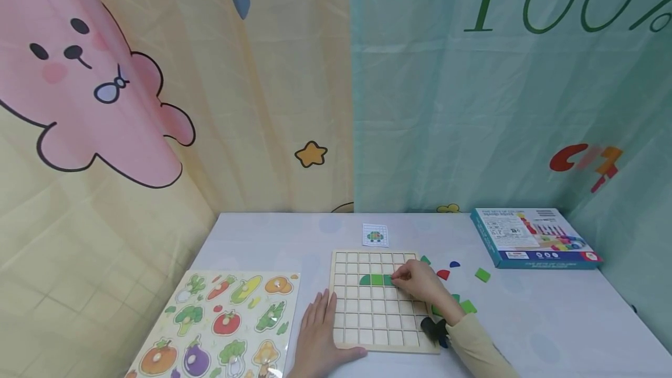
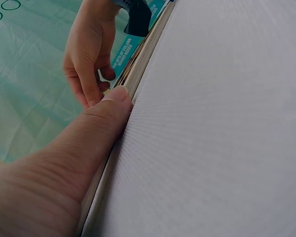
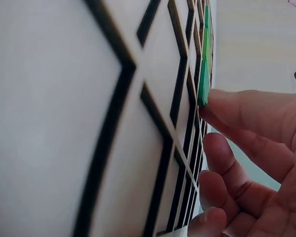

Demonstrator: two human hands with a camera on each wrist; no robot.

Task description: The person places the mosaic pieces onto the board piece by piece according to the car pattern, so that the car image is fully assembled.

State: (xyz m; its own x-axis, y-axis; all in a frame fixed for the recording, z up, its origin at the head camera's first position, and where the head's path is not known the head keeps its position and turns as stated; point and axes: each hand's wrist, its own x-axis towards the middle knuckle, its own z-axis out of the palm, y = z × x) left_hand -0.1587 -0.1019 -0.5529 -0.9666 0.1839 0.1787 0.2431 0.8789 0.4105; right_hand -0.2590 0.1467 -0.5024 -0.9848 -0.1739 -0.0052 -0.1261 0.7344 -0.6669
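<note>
Fingertips of the right hand (image 1: 420,284) pinch a green tile (image 1: 389,280) at the end of a short green row on the wooden grid board (image 1: 367,319), while the left hand (image 1: 317,331) lies flat, fingers relaxed, bracing the board's near-left edge. Tilted against the slot's rim, the tile could jam or nudge its neighbours (image 1: 371,279) out of line.

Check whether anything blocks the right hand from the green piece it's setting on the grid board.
Nothing visible does. The right hand already has its fingers against the green piece on the grid board. The left hand rests flat at the board's left edge, away from it.
</note>
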